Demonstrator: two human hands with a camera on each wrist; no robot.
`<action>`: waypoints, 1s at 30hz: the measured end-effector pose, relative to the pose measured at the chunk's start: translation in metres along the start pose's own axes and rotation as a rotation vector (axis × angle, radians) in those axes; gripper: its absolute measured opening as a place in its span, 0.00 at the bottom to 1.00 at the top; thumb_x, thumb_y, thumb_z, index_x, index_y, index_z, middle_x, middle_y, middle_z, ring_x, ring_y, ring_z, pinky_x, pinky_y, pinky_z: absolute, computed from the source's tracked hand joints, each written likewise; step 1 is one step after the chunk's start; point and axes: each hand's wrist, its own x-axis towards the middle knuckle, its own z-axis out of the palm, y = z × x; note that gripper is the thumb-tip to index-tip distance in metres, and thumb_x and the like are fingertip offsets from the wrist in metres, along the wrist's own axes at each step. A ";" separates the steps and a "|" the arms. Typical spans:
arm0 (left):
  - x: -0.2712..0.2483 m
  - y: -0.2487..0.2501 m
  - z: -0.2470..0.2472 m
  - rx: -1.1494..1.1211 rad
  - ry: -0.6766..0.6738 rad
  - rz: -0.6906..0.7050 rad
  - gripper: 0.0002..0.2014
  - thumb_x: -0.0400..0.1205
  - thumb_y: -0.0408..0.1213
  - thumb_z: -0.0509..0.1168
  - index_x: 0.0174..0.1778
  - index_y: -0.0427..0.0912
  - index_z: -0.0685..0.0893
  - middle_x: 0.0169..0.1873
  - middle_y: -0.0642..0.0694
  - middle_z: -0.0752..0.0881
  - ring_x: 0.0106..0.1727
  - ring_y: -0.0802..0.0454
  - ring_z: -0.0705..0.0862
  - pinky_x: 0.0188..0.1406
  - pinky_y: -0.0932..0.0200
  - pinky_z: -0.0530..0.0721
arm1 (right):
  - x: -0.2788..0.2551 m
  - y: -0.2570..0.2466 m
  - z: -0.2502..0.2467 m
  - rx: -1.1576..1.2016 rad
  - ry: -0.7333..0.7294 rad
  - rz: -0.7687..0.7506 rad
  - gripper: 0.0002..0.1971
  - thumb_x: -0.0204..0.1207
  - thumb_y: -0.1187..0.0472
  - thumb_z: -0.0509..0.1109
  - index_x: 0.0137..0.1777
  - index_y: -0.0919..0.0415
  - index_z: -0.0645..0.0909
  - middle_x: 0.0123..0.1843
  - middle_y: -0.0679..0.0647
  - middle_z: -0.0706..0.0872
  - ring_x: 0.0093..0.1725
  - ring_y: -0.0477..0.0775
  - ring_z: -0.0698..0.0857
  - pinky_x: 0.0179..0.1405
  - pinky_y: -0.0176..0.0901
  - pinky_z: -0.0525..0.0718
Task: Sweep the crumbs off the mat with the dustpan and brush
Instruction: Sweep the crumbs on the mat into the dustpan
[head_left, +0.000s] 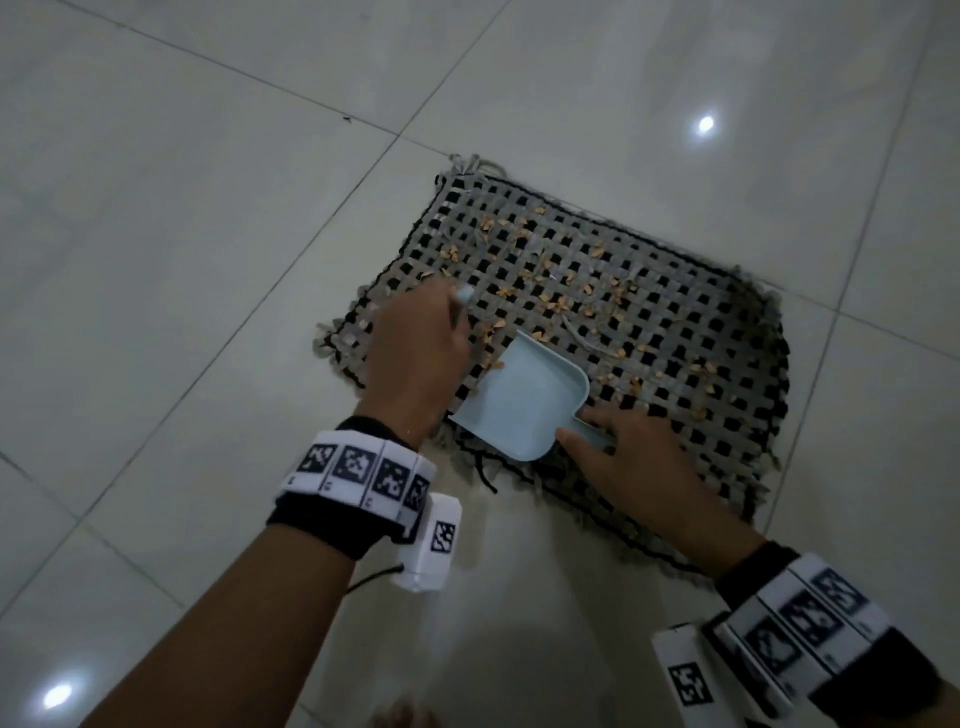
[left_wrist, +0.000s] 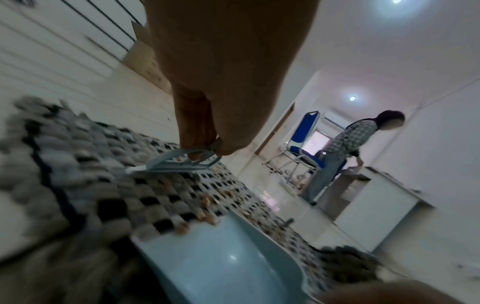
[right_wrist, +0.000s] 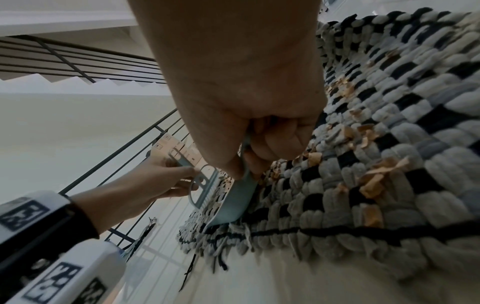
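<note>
Here, dustpan (head_left: 522, 402) at mat (head_left: 675, 332) edge

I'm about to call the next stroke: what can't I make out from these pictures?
- Brush bristles: left hand covers them in the head view; blurred in the left wrist view.
- Dustpan handle: under the right hand fingers.
- Crumbs inside the dustpan: none seen, its rear is cut off or hidden.

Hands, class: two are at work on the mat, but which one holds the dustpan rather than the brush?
The right hand grips the pale blue dustpan by its handle on the mat's near edge. The left hand holds the brush.
</note>
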 end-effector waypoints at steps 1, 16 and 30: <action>-0.005 0.009 0.003 -0.040 -0.035 0.038 0.13 0.88 0.43 0.64 0.38 0.45 0.76 0.27 0.56 0.75 0.28 0.57 0.75 0.24 0.65 0.62 | 0.000 0.000 0.001 0.003 -0.011 0.004 0.17 0.82 0.51 0.69 0.63 0.60 0.87 0.53 0.55 0.92 0.38 0.45 0.87 0.36 0.33 0.83; -0.018 0.004 -0.003 -0.156 0.000 -0.022 0.11 0.85 0.41 0.69 0.36 0.43 0.82 0.31 0.52 0.84 0.30 0.61 0.80 0.29 0.68 0.80 | 0.005 0.002 -0.006 -0.008 -0.054 0.087 0.18 0.82 0.46 0.68 0.66 0.54 0.86 0.39 0.46 0.89 0.26 0.40 0.81 0.25 0.37 0.78; -0.029 0.004 0.001 -0.147 0.041 0.007 0.12 0.85 0.40 0.68 0.37 0.40 0.82 0.32 0.48 0.85 0.33 0.52 0.82 0.32 0.56 0.81 | 0.014 0.006 -0.028 -0.040 -0.103 0.137 0.17 0.79 0.43 0.70 0.59 0.52 0.89 0.33 0.41 0.85 0.23 0.35 0.80 0.23 0.32 0.70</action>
